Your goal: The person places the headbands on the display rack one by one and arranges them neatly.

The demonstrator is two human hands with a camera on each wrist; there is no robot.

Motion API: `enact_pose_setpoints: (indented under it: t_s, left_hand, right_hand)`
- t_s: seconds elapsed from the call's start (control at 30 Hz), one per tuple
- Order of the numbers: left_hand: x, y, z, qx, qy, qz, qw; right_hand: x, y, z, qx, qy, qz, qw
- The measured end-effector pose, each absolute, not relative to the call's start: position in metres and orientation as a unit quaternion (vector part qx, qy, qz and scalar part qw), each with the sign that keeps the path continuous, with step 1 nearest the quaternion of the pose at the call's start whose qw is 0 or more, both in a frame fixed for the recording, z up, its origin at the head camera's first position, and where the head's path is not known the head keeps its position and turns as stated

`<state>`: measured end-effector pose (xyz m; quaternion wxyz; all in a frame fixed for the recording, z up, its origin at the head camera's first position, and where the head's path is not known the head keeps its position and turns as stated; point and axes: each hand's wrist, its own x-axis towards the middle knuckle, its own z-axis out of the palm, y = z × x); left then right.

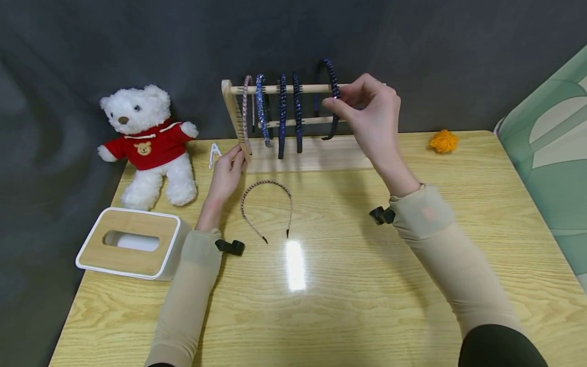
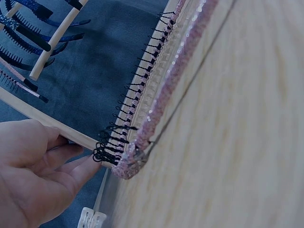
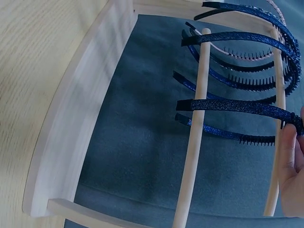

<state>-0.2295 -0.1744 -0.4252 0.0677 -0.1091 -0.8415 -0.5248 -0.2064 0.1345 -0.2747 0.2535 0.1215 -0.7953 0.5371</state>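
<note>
My right hand (image 1: pixel 373 109) pinches a dark blue toothed headband (image 1: pixel 334 84) between thumb and fingers, at the right part of a wooden rack (image 1: pixel 312 155). In the right wrist view this headband (image 3: pixel 237 107) spans both rods of the rack. My left hand (image 1: pixel 226 171) grips the foot of the rack's left side post, its fingers bent around the wood in the left wrist view. Further left on the rods hang a pink headband (image 1: pixel 246 109), a glittery blue headband (image 1: pixel 260 104) and two dark blue ones. Another pink headband (image 1: pixel 268 182) lies on the table before the rack.
A white teddy bear (image 1: pixel 153 158) in a red top sits at the back left, behind a tissue box (image 1: pixel 137 214). Beside my left hand is a small white clip (image 1: pixel 213 154). An orange ball of yarn-like material (image 1: pixel 443 141) lies near the table's back edge.
</note>
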Motion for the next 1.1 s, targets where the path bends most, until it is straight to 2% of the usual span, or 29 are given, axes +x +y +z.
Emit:
enact_pose_setpoints:
  t_s: [0.43,1.1]
  left_hand:
    - [-0.228,-0.173,-0.424,-0.101,-0.838,-0.533,0.053]
    - [-0.229,-0.175,-0.426,-0.107,-0.84,-0.528,0.063]
  right_hand:
    - [-0.208,0.124,-0.282,0.111,-0.815,0.505,0.261]
    - [-0.207,0.112,-0.286,0.124,-0.804,0.516,0.269]
